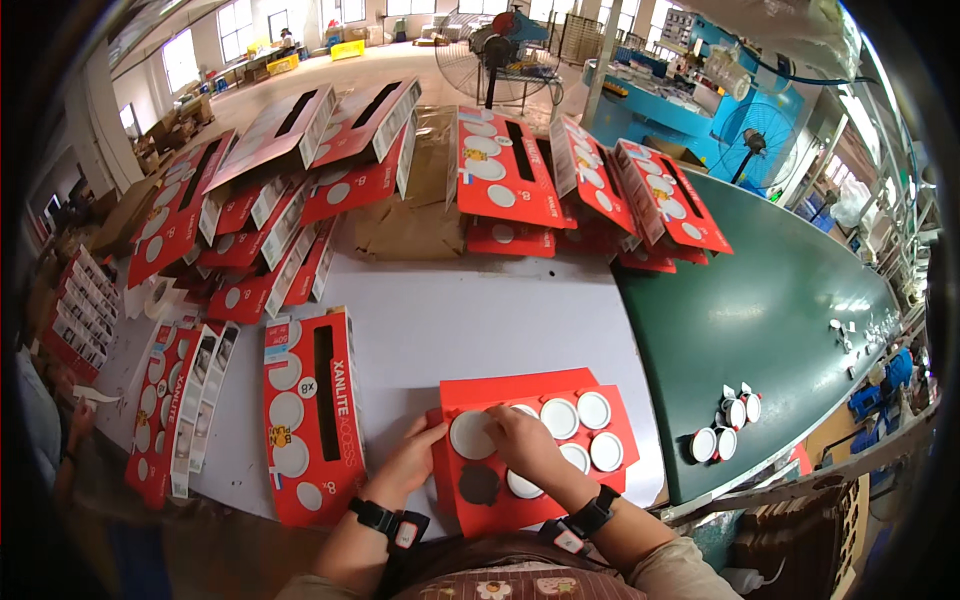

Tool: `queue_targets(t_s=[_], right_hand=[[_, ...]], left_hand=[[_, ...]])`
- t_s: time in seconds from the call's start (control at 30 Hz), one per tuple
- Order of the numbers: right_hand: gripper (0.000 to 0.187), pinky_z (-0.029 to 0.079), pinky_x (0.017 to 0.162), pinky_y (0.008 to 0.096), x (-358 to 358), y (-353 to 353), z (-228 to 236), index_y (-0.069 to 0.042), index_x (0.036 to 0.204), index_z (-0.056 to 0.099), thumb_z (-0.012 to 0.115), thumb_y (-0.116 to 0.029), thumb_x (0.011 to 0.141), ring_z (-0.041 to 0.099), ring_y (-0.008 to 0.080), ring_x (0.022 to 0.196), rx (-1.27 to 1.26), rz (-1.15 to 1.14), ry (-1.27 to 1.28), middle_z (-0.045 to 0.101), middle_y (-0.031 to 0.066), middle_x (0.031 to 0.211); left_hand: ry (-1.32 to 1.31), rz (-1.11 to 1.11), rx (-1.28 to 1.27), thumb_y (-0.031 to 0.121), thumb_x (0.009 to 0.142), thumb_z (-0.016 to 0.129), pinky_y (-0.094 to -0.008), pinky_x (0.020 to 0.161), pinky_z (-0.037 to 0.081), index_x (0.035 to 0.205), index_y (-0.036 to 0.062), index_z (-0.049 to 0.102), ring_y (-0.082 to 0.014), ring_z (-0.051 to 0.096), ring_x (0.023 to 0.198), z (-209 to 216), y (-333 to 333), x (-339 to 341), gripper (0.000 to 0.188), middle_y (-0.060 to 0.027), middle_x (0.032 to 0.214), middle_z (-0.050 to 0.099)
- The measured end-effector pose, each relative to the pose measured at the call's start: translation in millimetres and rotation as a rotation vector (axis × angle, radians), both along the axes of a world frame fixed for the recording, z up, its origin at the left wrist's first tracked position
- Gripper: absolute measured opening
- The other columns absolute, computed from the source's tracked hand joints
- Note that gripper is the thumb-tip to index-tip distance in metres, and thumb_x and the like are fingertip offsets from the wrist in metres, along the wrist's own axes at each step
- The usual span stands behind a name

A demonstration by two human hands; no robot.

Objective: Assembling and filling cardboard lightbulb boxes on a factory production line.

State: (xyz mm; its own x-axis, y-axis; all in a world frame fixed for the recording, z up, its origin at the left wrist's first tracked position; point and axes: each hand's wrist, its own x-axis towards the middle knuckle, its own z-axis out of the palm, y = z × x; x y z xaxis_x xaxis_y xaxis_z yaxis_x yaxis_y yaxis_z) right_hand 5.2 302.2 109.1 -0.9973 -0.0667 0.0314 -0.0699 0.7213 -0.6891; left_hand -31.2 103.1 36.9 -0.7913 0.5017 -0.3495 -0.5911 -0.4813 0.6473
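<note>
A red cardboard tray (585, 385) with round holes lies flat on the white table in front of me. Several holes hold white round discs (594, 410); one hole (479, 485) near the front shows dark and empty. My right hand (522, 440) presses a white disc (468, 436) into a hole at the tray's left side. My left hand (413, 462) rests against the tray's left edge, fingers touching the cardboard beside that disc. Both wrists wear black bands.
A folded red box (308, 415) lies to the left, more red sleeves (175, 400) beyond it. Stacks of red boxes (500, 180) crowd the table's far side. Several loose white discs (725, 425) sit on the green conveyor (780, 300) at right. Another person's arm (70, 450) is at far left.
</note>
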Motion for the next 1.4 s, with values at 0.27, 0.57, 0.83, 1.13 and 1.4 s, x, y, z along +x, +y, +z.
queue_targets(t_s=[0.27, 0.57, 0.83, 1.13, 1.4], right_hand=[[0.024, 0.054, 0.060, 0.0466, -1, 5, -20, -0.003, 0.107, 0.057, 0.059, -0.010, 0.084, 0.069, 0.0352, 0.074, 0.327, 0.167, 0.084, 0.069, 0.0165, 0.082], [0.029, 0.049, 0.045, 0.0374, -1, -4, -33, 0.003, 0.111, 0.047, 0.055, -0.014, 0.089, 0.069, 0.0268, 0.060, 0.475, 0.165, 0.050, 0.068, 0.0117, 0.070], [0.041, 0.044, 0.045, 0.0282, -1, -12, -48, 0.007, 0.120, 0.046, 0.057, -0.016, 0.088, 0.069, 0.0152, 0.066, 0.992, 0.342, 0.200, 0.068, 0.0033, 0.078], [0.031, 0.046, 0.042, 0.0317, -1, -11, -43, 0.002, 0.108, 0.047, 0.059, -0.017, 0.088, 0.068, 0.0186, 0.057, 0.726, 0.211, 0.018, 0.067, 0.0076, 0.069], [0.058, 0.054, 0.047, 0.0372, 32, -1, -34, 0.002, 0.143, 0.041, 0.052, -0.016, 0.089, 0.069, 0.0263, 0.061, 0.609, 0.256, 0.113, 0.069, 0.0118, 0.086]], left_hand=[[0.100, -0.046, 0.052, 0.010, 0.097, 0.053, -0.0407, 0.108, 0.038, 0.135, 0.0054, 0.049, -0.0226, 0.052, 0.125, -8, 4, 0, 0.038, -0.0099, 0.133, 0.057], [0.032, -0.149, 0.063, 0.014, 0.098, 0.047, -0.0491, 0.110, 0.037, 0.143, 0.0095, 0.038, -0.0286, 0.048, 0.130, 3, 4, -1, 0.045, -0.0119, 0.142, 0.049], [-0.106, -0.166, -0.155, 0.032, 0.101, 0.052, -0.0361, 0.066, 0.055, 0.125, 0.0104, 0.054, -0.0237, 0.065, 0.077, 19, 1, 5, 0.032, -0.0097, 0.095, 0.066], [0.084, -0.184, 0.111, 0.013, 0.100, 0.045, -0.0492, 0.109, 0.039, 0.144, 0.0098, 0.038, -0.0291, 0.048, 0.131, 2, 6, 0, 0.045, -0.0120, 0.144, 0.048], [0.037, -0.047, 0.007, 0.006, 0.098, 0.049, -0.0417, 0.099, 0.048, 0.147, 0.0139, 0.032, -0.0235, 0.055, 0.122, -11, -11, 6, 0.053, -0.0084, 0.136, 0.053]])
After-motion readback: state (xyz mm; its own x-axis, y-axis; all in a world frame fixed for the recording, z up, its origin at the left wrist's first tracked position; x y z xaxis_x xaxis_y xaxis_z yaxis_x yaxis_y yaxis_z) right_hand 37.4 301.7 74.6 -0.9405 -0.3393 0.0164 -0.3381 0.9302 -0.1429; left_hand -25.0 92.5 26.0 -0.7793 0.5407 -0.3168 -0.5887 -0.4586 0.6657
